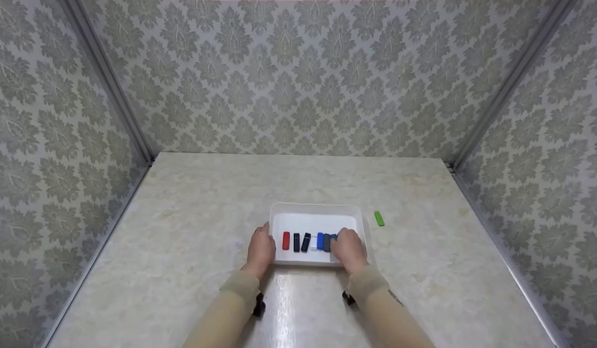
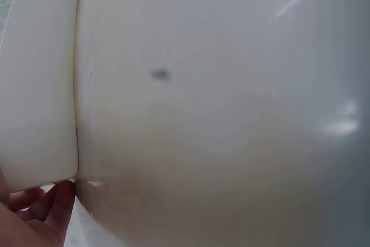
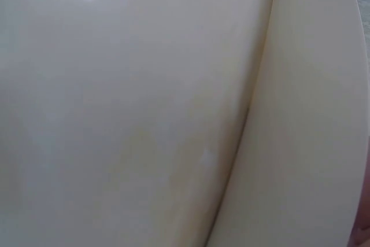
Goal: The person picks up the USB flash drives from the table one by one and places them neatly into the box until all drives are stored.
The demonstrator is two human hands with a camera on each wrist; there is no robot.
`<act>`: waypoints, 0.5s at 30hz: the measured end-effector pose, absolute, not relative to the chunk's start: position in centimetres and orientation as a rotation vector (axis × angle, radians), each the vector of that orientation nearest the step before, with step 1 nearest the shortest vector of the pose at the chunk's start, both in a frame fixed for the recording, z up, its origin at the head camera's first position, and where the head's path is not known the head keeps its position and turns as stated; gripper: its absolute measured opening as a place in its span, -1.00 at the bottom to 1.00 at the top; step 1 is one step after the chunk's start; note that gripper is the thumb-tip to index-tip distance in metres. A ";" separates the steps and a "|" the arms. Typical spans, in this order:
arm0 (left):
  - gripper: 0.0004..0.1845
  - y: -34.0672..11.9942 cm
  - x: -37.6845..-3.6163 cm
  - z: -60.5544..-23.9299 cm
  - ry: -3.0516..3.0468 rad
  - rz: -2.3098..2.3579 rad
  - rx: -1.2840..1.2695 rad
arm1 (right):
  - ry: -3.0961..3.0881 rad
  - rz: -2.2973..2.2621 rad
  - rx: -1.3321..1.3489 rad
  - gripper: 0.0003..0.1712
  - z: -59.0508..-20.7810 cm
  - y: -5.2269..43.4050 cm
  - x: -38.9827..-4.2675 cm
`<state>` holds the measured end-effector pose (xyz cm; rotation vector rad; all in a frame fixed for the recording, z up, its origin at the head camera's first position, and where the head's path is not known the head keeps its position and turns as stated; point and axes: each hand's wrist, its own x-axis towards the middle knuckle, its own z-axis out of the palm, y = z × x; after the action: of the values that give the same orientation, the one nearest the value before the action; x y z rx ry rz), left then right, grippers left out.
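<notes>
Holding the tray by both near corners, left hand and right hand each curled on the rim; advise keeping it level so the sticks stay put.

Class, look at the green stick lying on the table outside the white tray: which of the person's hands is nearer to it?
Right. The right hand holds the white tray's near right corner, beside the green stick; the left hand holds the tray's left edge, farther away.

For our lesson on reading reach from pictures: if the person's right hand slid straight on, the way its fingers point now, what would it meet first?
The right hand grips the near right corner of the white tray, fingers pointing away over its floor. Going straight on, it would probably meet the tray's far wall first; the green piece lies off to the right, outside.
</notes>
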<state>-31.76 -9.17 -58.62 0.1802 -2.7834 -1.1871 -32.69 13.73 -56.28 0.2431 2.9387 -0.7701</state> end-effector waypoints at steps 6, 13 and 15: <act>-0.49 -9.2 -31.9 -58.5 -2.814 -1.199 0.216 | 2.922 -0.781 0.256 -0.73 -56.3 13.7 -32.9; -0.49 -9.2 -31.9 -58.6 -2.796 -1.212 0.189 | 2.919 -0.776 0.241 -0.71 -56.1 13.8 -32.9; -0.49 -9.2 -31.9 -58.6 -2.795 -1.214 0.184 | 2.924 -0.778 0.233 -0.72 -56.0 13.8 -32.9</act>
<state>-31.87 -9.19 -58.56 0.1838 -2.7948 -1.2142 -32.88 13.84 -56.03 0.2330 2.9243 -0.7776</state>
